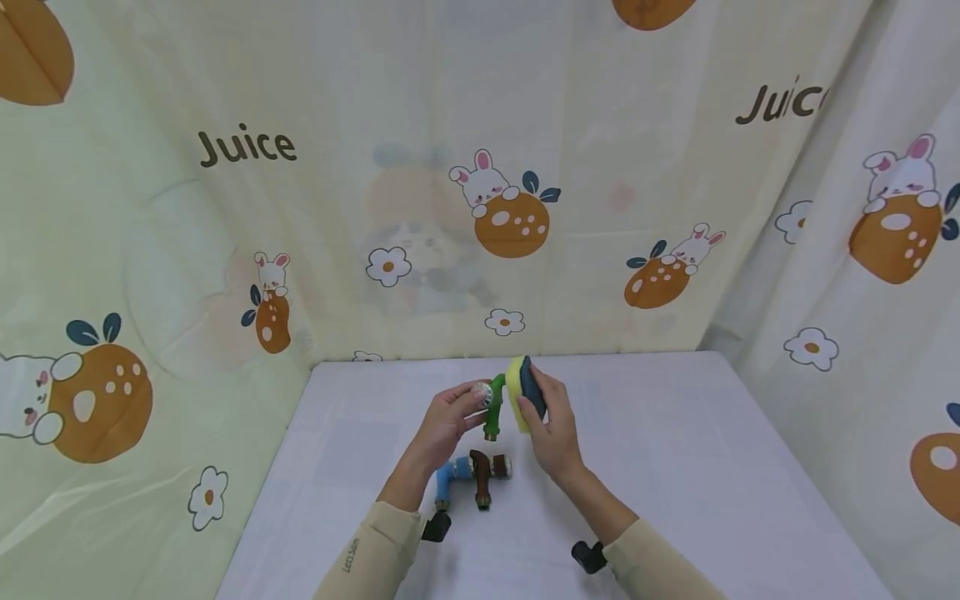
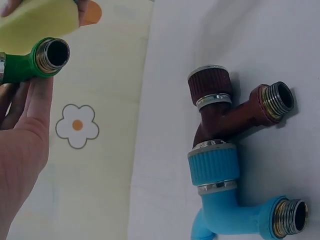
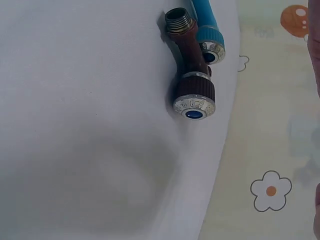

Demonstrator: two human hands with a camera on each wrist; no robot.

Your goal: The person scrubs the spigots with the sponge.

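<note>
My left hand [image 1: 442,425] holds a green tap [image 1: 494,406] by its silver-capped knob, raised above the table. The tap's threaded end points down in the head view; in the left wrist view, its open thread [image 2: 52,55] faces the camera. Just right of the tap, my right hand [image 1: 558,433] grips a sponge [image 1: 514,392], yellow on one side and dark on the other, between thumb and fingers. The yellow side faces the tap and is close against it. In the right wrist view, only slivers of the hand show at the edge, with the sponge out of sight.
Below the hands, a blue tap [image 1: 443,483] and a brown tap [image 1: 481,479] lie side by side on the white table [image 1: 675,467]. Black devices [image 1: 588,557] sit at both wrists. A printed curtain [image 1: 420,208] stands behind and along the sides.
</note>
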